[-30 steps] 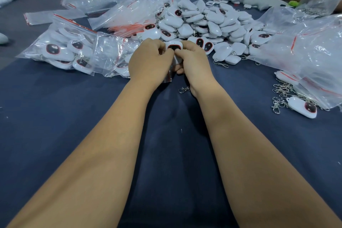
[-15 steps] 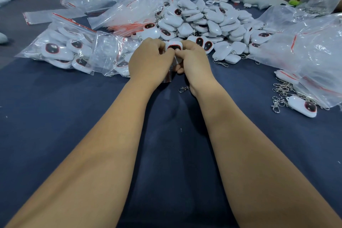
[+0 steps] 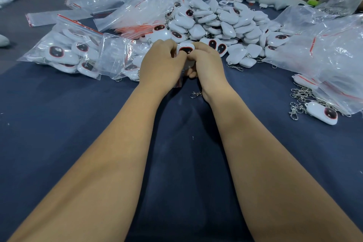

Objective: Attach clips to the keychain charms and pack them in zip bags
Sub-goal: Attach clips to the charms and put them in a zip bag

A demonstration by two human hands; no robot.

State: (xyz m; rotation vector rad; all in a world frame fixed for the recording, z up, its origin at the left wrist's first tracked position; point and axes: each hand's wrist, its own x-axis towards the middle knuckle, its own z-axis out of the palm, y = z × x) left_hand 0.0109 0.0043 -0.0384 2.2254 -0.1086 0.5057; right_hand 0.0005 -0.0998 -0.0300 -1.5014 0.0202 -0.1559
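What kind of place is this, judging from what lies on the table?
Probably a small packing or assembly workshop. A large heap of identical white plastic keychain charms covers the dark blue cloth table, with clear zip bags already filled with charms and loose silver metal clips nearby.

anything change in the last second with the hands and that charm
Almost nothing. Both the left hand and the right hand keep pinching the same white charm between them, in the same spot. The loose clip by the right wrist, the charm pile and the filled bags have not moved.
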